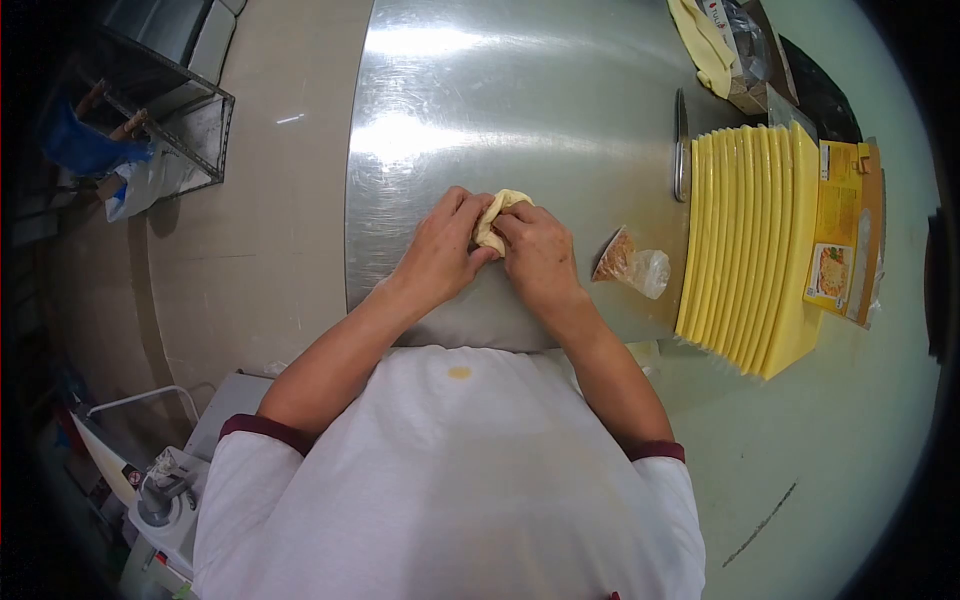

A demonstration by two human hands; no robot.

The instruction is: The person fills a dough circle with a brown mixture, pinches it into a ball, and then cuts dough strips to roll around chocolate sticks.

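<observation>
A pale yellow piece of soft dough is held between both hands, just above the steel table near its front edge. My left hand grips its left side, with the fingers curled behind and the thumb at the near edge. From the right, my right hand pinches the dough, its fingers bent into the folded middle. What lies inside the fold is hidden by the fingers. To the right of my right hand, apart from it, a clear plastic bag with a crumbly reddish-brown filling rests on the table.
The steel table stretches ahead. On its right stands a row of yellow plastic-wrapped slabs, beside a yellow box. A long metal tool lies at the slabs' far left. Pale yellow sheet material sits at the far right.
</observation>
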